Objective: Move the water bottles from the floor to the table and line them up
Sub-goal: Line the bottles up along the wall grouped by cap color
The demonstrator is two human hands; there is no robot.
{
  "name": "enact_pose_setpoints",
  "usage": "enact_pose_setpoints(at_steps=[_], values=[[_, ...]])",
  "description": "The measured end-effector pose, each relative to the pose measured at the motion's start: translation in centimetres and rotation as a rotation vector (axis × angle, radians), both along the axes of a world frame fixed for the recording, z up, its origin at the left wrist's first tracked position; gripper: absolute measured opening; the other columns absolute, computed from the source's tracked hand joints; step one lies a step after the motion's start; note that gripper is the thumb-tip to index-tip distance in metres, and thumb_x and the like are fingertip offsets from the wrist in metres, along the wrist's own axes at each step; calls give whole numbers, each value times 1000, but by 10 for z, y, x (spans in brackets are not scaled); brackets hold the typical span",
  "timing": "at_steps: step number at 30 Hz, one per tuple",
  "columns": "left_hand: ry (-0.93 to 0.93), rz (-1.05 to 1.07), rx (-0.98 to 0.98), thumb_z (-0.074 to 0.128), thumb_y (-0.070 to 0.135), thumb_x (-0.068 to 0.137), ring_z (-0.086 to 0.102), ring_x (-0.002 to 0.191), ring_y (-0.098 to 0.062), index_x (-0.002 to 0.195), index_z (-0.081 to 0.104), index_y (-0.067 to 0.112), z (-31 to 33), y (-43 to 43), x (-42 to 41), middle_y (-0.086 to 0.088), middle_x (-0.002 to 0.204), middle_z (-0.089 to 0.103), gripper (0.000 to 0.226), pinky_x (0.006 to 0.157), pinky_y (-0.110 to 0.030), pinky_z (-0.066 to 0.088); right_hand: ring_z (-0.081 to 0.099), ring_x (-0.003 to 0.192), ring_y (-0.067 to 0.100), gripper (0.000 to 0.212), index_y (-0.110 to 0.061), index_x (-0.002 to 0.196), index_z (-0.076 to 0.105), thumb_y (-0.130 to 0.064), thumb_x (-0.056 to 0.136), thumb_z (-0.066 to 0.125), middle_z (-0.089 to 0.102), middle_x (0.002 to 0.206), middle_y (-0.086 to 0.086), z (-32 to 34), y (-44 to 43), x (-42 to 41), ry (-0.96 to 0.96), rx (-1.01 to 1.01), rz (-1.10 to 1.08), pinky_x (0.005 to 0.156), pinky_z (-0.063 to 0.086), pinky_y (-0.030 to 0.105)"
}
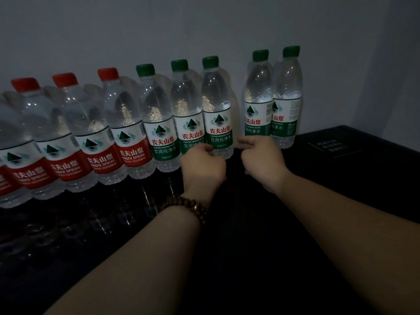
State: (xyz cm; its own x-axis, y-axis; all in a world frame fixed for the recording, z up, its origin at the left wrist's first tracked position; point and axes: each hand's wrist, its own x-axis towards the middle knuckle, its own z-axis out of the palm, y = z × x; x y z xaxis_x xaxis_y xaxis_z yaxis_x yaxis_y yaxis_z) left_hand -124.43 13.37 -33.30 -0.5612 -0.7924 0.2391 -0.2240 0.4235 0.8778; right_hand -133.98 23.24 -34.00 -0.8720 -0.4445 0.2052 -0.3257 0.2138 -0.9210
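Where the water bottles stand: upright in a row on the dark table, red caps left, green right.
Left hand: loosely curled at a green-capped bottle's base; grip unclear.
Right hand: loosely curled, holding nothing.

Dim indoor room; home, office or shop can't be told. Plain pale wall behind a glossy black table. Small printed panel at the table's right end, text unreadable. Red- and green-labelled water bottles stand in a row along the wall.
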Motion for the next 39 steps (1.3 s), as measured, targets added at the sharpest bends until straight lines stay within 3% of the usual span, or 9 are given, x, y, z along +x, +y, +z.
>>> enact_pose_setpoints(at_steps=[4,9,12,16,19,23,27,32,39], values=[[11,-35,20,55,8,82,72,56,-17,108,73,17,0,1,0,-1,87,74,33,51,-26,59,62,83,9,26,-36,90,62,-16,74,54,66,96,-12,5,9,-3,87,-143,-319,78,55,31],[24,-208,-8,53,7,81,71,74,-22,89,72,28,-2,5,-1,10,87,74,29,71,-36,62,52,84,12,38,-29,115,51,-18,80,63,48,115,-5,4,10,-10,65,-52,-433,77,42,30],[28,-321,-54,51,4,81,68,74,-14,111,73,27,-3,9,2,16,105,73,44,74,-32,61,57,89,16,34,-31,111,57,-17,80,61,58,104,-9,4,9,-11,20,-75,-392,77,46,30],[-83,-418,-159,55,11,77,61,122,-7,140,61,24,-2,11,4,8,135,66,64,103,-22,45,49,71,0,24,-36,80,52,-15,83,62,50,79,-24,5,12,-10,10,-91,-382,64,42,24],[-165,-421,-180,49,22,66,52,134,-8,147,51,29,-1,11,4,10,144,59,82,113,-28,40,62,82,14,15,-28,95,64,-18,85,58,64,87,-13,5,12,-10,8,-50,-295,79,54,34],[-229,-442,-201,49,19,63,48,139,-13,152,43,35,0,10,4,10,150,53,90,112,-25,35,62,96,23,34,-36,121,63,-34,88,60,62,116,-5,5,10,-9,46,66,-255,91,54,41],[-288,-455,-227,53,14,72,46,140,-18,155,34,42,0,10,4,7,155,48,89,112,-33,41,57,95,21,43,-27,131,61,-25,87,62,56,131,1,6,11,-10,34,22,-331,89,49,36],[-329,-454,-305,58,11,82,47,139,-21,157,27,44,0,6,2,4,156,47,88,111,-34,43,62,102,21,43,-28,128,62,-22,86,59,68,117,-4,9,10,-6,-2,16,-307,89,52,37],[-444,-460,-604,53,7,91,58,123,-31,158,27,34,4,25,3,-9,141,59,77,102,-44,51,70,89,23,25,-24,91,72,-18,76,53,75,92,-5,17,16,-2,-73,-19,-212,86,60,47]])
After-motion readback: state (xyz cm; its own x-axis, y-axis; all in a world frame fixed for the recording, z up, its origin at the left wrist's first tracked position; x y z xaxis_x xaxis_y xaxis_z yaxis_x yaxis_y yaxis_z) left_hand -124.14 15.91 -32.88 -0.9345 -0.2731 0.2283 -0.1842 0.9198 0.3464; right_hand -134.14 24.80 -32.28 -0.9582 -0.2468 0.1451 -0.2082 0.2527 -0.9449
